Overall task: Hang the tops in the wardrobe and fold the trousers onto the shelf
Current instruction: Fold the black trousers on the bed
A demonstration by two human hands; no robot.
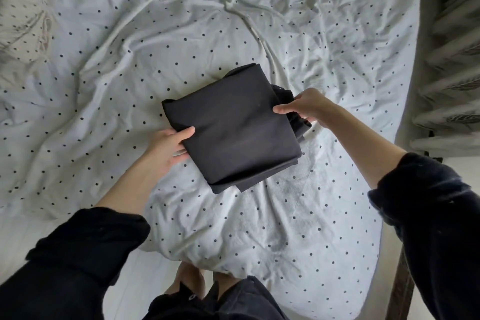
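Already both hands have a grip on the folded black trousers (233,127), one at each side of the bundle. The left hand (166,148) sits at the near-left edge with its thumb laid flat on the top layer and its fingers tucked beneath, so the stack is pinched between thumb and fingers. The right hand (304,106) takes the far-right edge the same way, thumb on top and fingers curled round and under, where a looser wad of dark cloth bulges out beyond the neat square. The bundle lies on, or only just above, the spotted duvet (130,47) of the bed; whether it has left the cover cannot be told from this view. As to handling, the trousers look light and wholly limp, a soft matt weave folded into several layers, with nothing stiff inside to keep the shape. Such a stack will likely sag in the middle and fan open at its free edges, which show as stepped layers at the corner nearest the person. A hold from under, with fingers spread wide beneath and thumbs clamping from above, should carry it level; the untidy right-hand side probably wants the firmer pinch, since loose ends there may slip out. Cloth of this kind is not fragile and not slippery. Right of the trousers, past the edge of the bed, stands a pale ribbed radiator (452,60). No shelf or wardrobe is in sight.
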